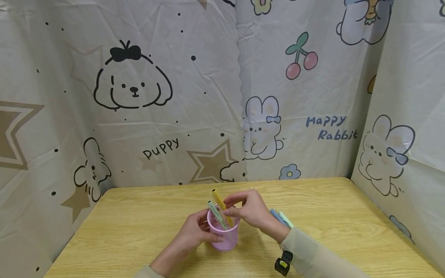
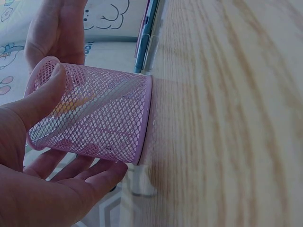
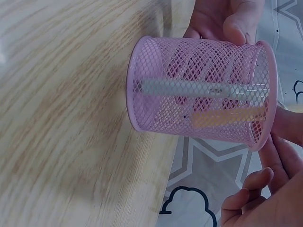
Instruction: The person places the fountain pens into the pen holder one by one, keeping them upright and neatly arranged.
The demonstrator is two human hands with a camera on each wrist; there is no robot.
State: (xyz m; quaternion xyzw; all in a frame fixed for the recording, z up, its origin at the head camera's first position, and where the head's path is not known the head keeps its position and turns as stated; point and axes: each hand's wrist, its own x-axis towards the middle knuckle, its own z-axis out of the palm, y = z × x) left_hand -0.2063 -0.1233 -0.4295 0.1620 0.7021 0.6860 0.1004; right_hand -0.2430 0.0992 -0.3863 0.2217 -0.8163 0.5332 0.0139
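A pink, round, wire-mesh cup [image 1: 232, 240] stands on the yellowish wood-grain desk [image 1: 139, 216], between both hands. The left hand [image 1: 194, 232] wraps it, its grip curled with the thumb on the near wall and the fingers around the other side, probably to stop the mesh from tipping. A slim pale-green pen [image 1: 217, 214] leans inside, its lower end down at the base. A slim yellow pen [image 1: 218, 199] is also in the cup, but its lower end hangs clear of the base; that fits the right hand [image 1: 253, 209] at the rim, whose grip seems to pinch it between thumb and fingertip. A blue pen [image 1: 278, 217] and a mint-green pen [image 1: 286, 220] lie side by side on the desk near the right hand, probably within its easy reach.
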